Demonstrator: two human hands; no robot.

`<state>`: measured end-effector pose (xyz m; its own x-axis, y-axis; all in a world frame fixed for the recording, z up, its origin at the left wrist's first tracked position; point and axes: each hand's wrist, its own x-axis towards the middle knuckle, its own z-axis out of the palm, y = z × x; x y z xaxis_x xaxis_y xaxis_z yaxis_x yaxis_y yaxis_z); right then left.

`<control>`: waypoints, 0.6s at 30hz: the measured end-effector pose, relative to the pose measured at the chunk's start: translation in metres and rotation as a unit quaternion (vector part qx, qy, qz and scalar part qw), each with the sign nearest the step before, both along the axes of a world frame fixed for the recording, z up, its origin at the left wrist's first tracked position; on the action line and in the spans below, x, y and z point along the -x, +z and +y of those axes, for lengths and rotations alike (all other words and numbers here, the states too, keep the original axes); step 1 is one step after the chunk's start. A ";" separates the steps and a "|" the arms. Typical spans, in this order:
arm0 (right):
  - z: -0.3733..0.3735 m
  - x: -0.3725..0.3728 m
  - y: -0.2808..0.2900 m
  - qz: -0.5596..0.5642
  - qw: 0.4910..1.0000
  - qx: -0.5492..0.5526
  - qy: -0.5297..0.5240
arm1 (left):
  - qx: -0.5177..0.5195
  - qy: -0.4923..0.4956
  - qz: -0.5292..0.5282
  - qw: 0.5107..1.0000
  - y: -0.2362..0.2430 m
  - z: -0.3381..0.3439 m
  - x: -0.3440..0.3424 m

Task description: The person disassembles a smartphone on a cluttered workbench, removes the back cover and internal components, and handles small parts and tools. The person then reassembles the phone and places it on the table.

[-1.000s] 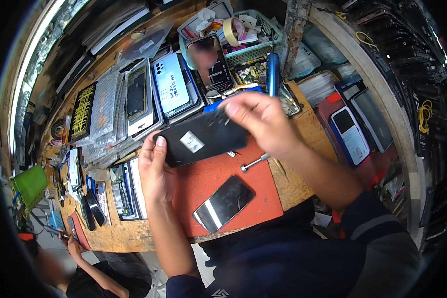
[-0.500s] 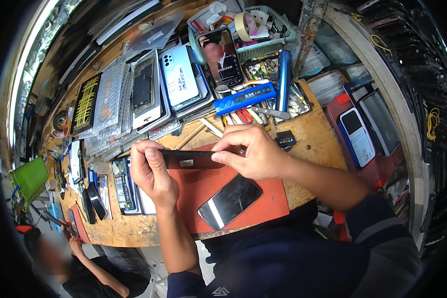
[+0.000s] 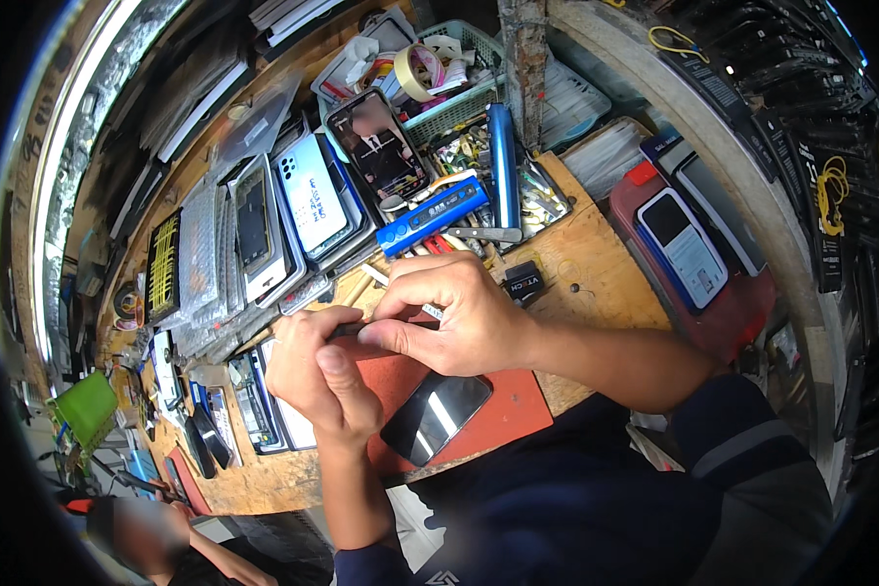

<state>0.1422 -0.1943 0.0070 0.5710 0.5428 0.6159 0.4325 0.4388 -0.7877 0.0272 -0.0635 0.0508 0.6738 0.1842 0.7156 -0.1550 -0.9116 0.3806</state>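
My left hand (image 3: 322, 376) and my right hand (image 3: 454, 317) are close together above a red mat (image 3: 518, 400), fingers pinched on a thin dark phone-sized panel (image 3: 347, 332). Most of that panel is hidden behind my fingers, and I cannot tell if it is a whole phone or a part of one. A small pale patch shows by the right fingers. Below the hands, a black phone (image 3: 436, 418) lies face up on the mat, slanted, with a bright reflection across its glass.
Behind the hands are a blue electric screwdriver (image 3: 435, 215), a tray of tools and a propped phone (image 3: 376, 146) with its screen lit. Stacked phones and cases (image 3: 313, 190) stand at back left. A green basket (image 3: 474, 49) sits behind. Another person works at lower left.
My hands have drawn together, and the dark panel has turned so that less of it shows. The view has swung, shifting the bench's right side leftward in the picture.
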 end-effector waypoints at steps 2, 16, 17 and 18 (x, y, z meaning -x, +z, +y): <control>-0.003 -0.003 0.002 0.019 1.000 -0.003 0.006 | -0.030 0.004 0.011 0.999 0.003 -0.007 -0.004; -0.006 -0.028 0.003 -0.047 0.995 -0.054 -0.068 | 0.197 -0.015 -0.033 0.980 -0.032 -0.018 -0.024; -0.006 -0.029 0.002 -0.012 0.996 -0.050 -0.069 | 0.310 -0.081 0.024 0.947 -0.040 -0.015 -0.023; -0.007 -0.030 0.001 0.026 0.996 -0.039 -0.075 | 0.389 -0.105 0.069 0.912 -0.049 -0.014 -0.021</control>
<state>0.1722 -0.2012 0.0083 0.6745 0.3998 0.6206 0.4579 0.4329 -0.7765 0.0477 -0.0778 0.0023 0.8270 0.4565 0.3282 -0.1968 -0.3118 0.9295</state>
